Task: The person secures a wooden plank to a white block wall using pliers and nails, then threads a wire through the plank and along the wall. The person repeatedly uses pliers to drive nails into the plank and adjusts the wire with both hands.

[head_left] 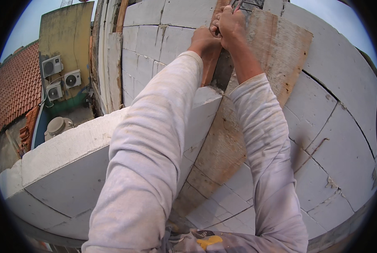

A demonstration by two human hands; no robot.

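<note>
Both my arms, in dusty pale sleeves, reach up to the top of a wall. My right hand (232, 28) is closed round a tool with a slim reddish handle (238, 5), seen only in part; its working end is hidden. Just below and to the left, my left hand (202, 41) is closed beside a narrow upright timber board (212, 63), and what its fingers hold is hidden. Thin steel reinforcing bars (251, 5) show right behind my right hand. A wide, stained plywood board (277, 50) stands against the blocks to the right of the hands.
A low wall of pale blocks (70, 130) runs along the left, with a drop beyond it. A bent metal rod (317, 149) sticks out from the right block wall (340, 122). Outside are air-conditioner units (52, 66), a tiled roof (15, 84) and a round tank (57, 125).
</note>
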